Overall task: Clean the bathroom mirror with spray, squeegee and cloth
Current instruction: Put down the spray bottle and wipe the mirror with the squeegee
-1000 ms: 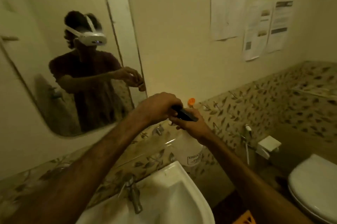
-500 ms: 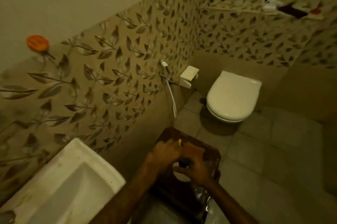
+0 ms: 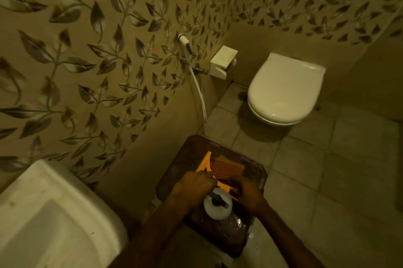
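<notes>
a white sink (image 3: 54, 213) juts in at lower left. further right a dark wooden stool (image 3: 174, 171) stands on the floor, with the white spray bottle (image 3: 218, 207) upright on it between both hands. the left hand (image 3: 193, 184) has fingers curled beside the bottle's black head; i cannot tell if they grip it. an orange squeegee (image 3: 206, 162) and orange cloth (image 3: 226, 168) lie just behind. the right hand (image 3: 248, 194) is over their near edge, fingers blurred, grip unclear. a white toilet (image 3: 285, 91) stands beyond.
</notes>
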